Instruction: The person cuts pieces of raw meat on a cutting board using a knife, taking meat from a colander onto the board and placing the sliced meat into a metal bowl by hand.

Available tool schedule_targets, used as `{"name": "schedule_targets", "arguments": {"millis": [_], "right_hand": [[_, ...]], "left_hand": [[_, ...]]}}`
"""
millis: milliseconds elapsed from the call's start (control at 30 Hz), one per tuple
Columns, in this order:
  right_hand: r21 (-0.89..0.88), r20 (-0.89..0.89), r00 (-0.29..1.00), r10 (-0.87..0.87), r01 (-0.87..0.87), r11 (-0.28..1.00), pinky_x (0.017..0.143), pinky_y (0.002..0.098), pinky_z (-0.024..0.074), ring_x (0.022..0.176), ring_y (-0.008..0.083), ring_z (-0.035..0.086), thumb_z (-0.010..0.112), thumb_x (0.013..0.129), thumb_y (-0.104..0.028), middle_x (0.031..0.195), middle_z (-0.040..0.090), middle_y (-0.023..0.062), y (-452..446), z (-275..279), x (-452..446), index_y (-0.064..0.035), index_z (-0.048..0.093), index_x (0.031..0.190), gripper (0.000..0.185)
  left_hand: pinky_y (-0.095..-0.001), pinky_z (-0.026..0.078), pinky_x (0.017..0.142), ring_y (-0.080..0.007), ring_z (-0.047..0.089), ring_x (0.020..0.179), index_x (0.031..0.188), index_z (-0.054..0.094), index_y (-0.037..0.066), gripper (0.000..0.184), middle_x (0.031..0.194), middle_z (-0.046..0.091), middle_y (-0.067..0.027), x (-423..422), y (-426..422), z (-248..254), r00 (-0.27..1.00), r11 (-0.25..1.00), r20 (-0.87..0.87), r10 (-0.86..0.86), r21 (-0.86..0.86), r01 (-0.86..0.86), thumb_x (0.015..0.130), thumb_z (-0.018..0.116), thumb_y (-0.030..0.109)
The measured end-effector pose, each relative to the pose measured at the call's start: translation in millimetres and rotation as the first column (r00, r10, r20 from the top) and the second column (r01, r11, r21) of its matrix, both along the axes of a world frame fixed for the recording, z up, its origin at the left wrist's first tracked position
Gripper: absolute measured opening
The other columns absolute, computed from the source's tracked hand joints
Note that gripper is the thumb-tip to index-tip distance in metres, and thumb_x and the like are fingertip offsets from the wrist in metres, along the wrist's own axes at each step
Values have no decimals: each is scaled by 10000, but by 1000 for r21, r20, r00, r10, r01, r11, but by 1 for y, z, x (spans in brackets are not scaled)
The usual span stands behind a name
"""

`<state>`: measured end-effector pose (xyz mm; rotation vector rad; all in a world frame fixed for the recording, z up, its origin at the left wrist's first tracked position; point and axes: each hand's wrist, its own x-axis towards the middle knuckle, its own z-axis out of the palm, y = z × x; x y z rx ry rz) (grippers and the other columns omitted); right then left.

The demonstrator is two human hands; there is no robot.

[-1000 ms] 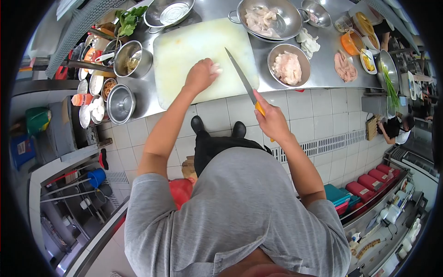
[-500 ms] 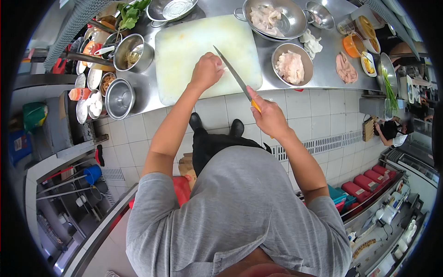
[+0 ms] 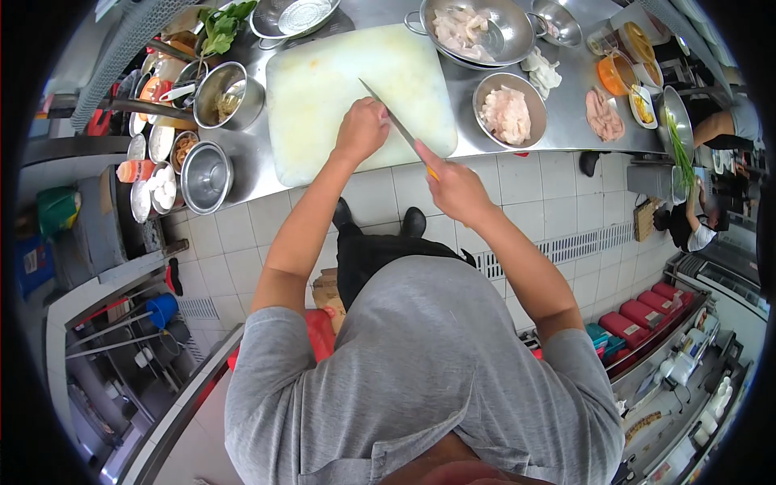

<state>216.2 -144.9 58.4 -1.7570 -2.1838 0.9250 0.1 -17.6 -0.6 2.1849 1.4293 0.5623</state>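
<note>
My right hand [image 3: 459,191] is wrapped round the yellow handle of a long kitchen knife [image 3: 401,129]. Its blade slants up and left across the white cutting board [image 3: 323,85], the edge close beside my left hand. With fingers curled, my left hand [image 3: 363,129] rests low over the middle of the board; whatever lies under the fingertips is hidden. Right of the board stands a metal bowl [image 3: 543,113] heaped with pale raw meat pieces [image 3: 506,115]. Behind it, a larger colander [image 3: 509,40] holds more pale meat slices [image 3: 461,34].
Left of the board are metal bowls [image 3: 207,178], a pot [image 3: 229,95], several small ingredient dishes and green leaves [image 3: 226,26]. To the right lie a crumpled white cloth [image 3: 541,73], a flat meat piece [image 3: 604,115] and an orange bowl [image 3: 617,74]. Other people work at far right.
The knife and my right hand have shifted left, bringing the blade closer to my left hand. A pale bit seen beside my left fingers is now hidden. Another person's arm appears at far right.
</note>
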Motion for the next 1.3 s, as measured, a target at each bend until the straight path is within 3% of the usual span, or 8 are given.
{"name": "schedule_targets", "arguments": {"millis": [167, 267, 400, 667, 867, 967, 1067, 1300], "right_hand": [[104, -97, 995, -8, 18, 994, 790, 565, 548, 836, 449, 694, 559, 968, -80, 904, 727, 237, 37, -33, -20, -131, 429, 1614, 660], [113, -105, 994, -21, 33, 993, 784, 569, 544, 825, 454, 696, 583, 965, -76, 914, 729, 234, 33, -12, -10, -133, 418, 1619, 676], [59, -145, 988, -52, 61, 996, 819, 532, 563, 868, 452, 713, 626, 962, -55, 995, 747, 229, 8, 9, 9, -242, 389, 1642, 743], [-66, -97, 995, -8, 2, 998, 824, 524, 567, 883, 449, 712, 635, 956, -36, 1002, 749, 214, -31, 27, 24, -232, 366, 1651, 771], [0, -4, 999, 36, -36, 999, 792, 551, 556, 845, 435, 711, 605, 956, -66, 895, 724, 250, -20, 11, 9, -122, 412, 1623, 697], [-47, 10, 1000, 4, -4, 999, 806, 565, 552, 874, 442, 711, 595, 966, -86, 906, 723, 263, 11, -13, -16, -127, 418, 1621, 680], [70, -91, 996, -9, 15, 997, 805, 575, 548, 878, 448, 709, 593, 973, -102, 919, 727, 256, 35, -32, -25, -128, 418, 1621, 671], [64, -136, 991, 12, -3, 998, 800, 544, 555, 871, 453, 705, 624, 952, -37, 974, 737, 231, 11, 13, 0, -182, 394, 1634, 734]], "left_hand": [[-460, 576, 855, -371, 678, 968, 929, 718, 8, 192, 989, 700, -161, -1, 1, -5, 1000, 998, 14, -5, 70, 4, 763, 807, 43], [-441, 578, 822, -355, 695, 914, 938, 726, 15, 222, 983, 707, -151, -4, 0, -10, 995, 996, 91, 30, 83, -37, 758, 843, 72], [-421, 580, 797, -344, 705, 884, 939, 726, 21, 227, 993, 713, -147, -14, -6, 0, 990, 994, 92, 104, 15, -106, 763, 856, 82], [-432, 568, 820, -349, 685, 905, 908, 708, 24, 183, 948, 695, -144, -13, -5, -12, 992, 994, 117, 37, 94, -48, 765, 818, 55], [-468, 568, 844, -374, 665, 943, 875, 686, 14, 169, 958, 689, -157, -10, -2, -10, 998, 997, 64, 14, 78, -19, 756, 805, 27], [-478, 569, 842, -378, 667, 942, 871, 687, 13, 173, 951, 691, -159, -7, 1, -13, 1000, 997, 27, -3, 75, 1, 753, 811, 36], [-472, 573, 841, -380, 677, 944, 881, 696, 15, 176, 954, 699, -163, -7, 2, -8, 1000, 998, 30, -3, 65, 1, 753, 814, 42], [-395, 582, 813, -324, 719, 899, 952, 733, 29, 187, 996, 732, -147, -24, -10, -1, 978, 992, 165, 127, -50, -120, 785, 810, 56]]}}
